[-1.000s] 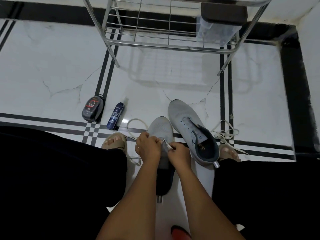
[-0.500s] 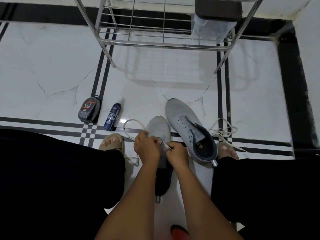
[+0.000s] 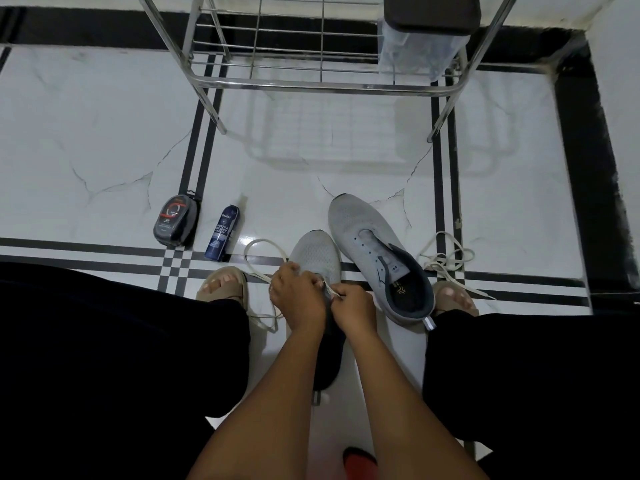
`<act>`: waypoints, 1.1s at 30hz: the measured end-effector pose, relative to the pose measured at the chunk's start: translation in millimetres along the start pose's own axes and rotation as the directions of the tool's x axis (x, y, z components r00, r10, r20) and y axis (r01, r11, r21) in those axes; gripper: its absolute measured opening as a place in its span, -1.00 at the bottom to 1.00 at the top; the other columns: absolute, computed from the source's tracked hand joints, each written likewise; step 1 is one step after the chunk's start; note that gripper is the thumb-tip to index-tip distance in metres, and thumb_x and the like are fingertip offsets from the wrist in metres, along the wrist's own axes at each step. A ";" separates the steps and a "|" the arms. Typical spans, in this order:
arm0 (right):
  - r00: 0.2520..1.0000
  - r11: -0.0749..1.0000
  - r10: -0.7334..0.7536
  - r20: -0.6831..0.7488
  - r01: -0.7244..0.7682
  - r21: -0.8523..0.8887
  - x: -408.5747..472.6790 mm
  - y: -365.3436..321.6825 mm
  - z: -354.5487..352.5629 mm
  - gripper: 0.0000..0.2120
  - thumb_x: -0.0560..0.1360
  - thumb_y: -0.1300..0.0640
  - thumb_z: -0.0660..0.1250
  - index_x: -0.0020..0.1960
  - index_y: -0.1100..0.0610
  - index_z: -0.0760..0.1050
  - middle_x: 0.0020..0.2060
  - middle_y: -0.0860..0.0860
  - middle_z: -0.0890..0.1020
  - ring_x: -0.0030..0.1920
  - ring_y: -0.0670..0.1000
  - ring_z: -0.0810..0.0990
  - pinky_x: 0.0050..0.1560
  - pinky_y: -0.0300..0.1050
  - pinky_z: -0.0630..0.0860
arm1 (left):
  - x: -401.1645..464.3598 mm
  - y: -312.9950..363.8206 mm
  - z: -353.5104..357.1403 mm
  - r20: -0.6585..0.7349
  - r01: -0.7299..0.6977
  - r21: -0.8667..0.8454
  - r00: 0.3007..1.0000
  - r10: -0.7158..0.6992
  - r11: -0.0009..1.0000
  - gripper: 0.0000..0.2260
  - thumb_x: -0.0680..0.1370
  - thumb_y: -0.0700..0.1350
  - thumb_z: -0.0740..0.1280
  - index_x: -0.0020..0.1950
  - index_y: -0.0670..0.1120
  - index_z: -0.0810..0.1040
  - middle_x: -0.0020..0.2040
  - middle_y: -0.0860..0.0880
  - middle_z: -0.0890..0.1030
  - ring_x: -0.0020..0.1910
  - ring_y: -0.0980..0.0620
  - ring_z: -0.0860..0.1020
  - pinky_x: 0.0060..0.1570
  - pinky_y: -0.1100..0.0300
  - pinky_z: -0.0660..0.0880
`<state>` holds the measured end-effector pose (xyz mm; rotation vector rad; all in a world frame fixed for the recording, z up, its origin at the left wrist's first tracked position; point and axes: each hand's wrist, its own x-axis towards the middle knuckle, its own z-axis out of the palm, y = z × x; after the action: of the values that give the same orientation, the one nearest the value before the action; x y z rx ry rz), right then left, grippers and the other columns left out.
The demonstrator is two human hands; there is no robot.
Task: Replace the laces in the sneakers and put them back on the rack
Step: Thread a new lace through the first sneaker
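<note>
Between the knees, both hands meet over a grey mesh sneaker (image 3: 313,258) standing on the floor: left hand (image 3: 298,299) and right hand (image 3: 353,311) each pinch the cream lace (image 3: 258,271) at its eyelets. Just right of the fingers lies the unlaced second sneaker (image 3: 374,251). Beyond it, open white tile (image 3: 104,133) stretches to the metal rack (image 3: 311,64).
</note>
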<state>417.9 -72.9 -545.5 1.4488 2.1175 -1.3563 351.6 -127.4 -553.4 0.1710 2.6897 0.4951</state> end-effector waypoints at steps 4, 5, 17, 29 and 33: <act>1.000 1.000 -0.004 0.008 0.004 -0.007 -0.2 0.6 1.0 -0.74 0.50 0.22 0.21 0.00 0.05 0.66 -0.10 0.09 0.67 -0.08 0.14 0.61 -0.10 -0.02 0.56 | -3.5 1.0 3.1 -0.038 -0.071 0.104 0.996 0.075 0.992 -0.89 0.48 -0.08 0.35 -0.09 0.04 0.67 0.13 -0.01 0.45 0.17 -0.07 0.36 0.18 0.03 0.26; 1.000 1.000 -0.007 0.008 0.007 -0.004 -0.1 1.1 1.0 -0.73 0.50 0.23 0.21 0.02 0.05 0.66 -0.09 0.09 0.67 -0.08 0.14 0.61 -0.10 -0.02 0.57 | -4.4 0.7 2.7 -0.024 -0.055 0.107 0.998 0.058 0.993 -0.88 0.51 -0.08 0.32 -0.05 0.05 0.65 0.09 -0.01 0.47 0.13 -0.06 0.39 0.13 0.04 0.27; 1.000 0.999 0.018 0.014 -0.019 0.041 8.3 15.6 11.2 -0.70 0.55 0.14 0.25 0.21 -0.09 0.60 0.12 0.04 0.61 0.05 0.07 0.59 0.04 -0.08 0.57 | -12.4 0.4 -6.2 0.114 -0.114 0.047 0.988 0.108 0.992 -0.84 0.55 -0.19 0.20 -0.01 -0.07 0.57 -0.08 -0.05 0.59 -0.14 -0.03 0.54 -0.26 0.16 0.32; 1.000 1.000 0.014 0.002 -0.014 0.018 7.7 16.3 15.4 -0.66 0.53 0.17 0.21 0.21 -0.08 0.60 0.12 0.02 0.61 0.05 0.07 0.59 0.02 -0.08 0.57 | -9.4 -3.9 -0.3 -0.044 -0.042 -0.031 0.998 0.041 0.999 -0.90 0.48 -0.18 0.35 -0.09 -0.07 0.66 -0.03 -0.08 0.51 -0.05 -0.10 0.48 -0.02 0.09 0.36; 1.000 0.999 -0.027 -0.005 0.027 0.035 7.8 18.1 14.1 -0.73 0.54 0.14 0.25 0.13 -0.07 0.64 0.02 0.03 0.63 -0.04 0.05 0.60 -0.11 -0.15 0.53 | -5.9 0.1 -0.4 -0.001 -0.049 -0.074 0.999 0.049 0.996 -0.88 0.49 -0.17 0.33 -0.08 -0.03 0.66 0.00 -0.05 0.54 0.03 -0.06 0.50 0.04 0.12 0.28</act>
<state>425.1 -77.9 -568.1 1.4425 2.1335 -1.4077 356.8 -128.6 -550.9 0.2159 2.6672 0.6087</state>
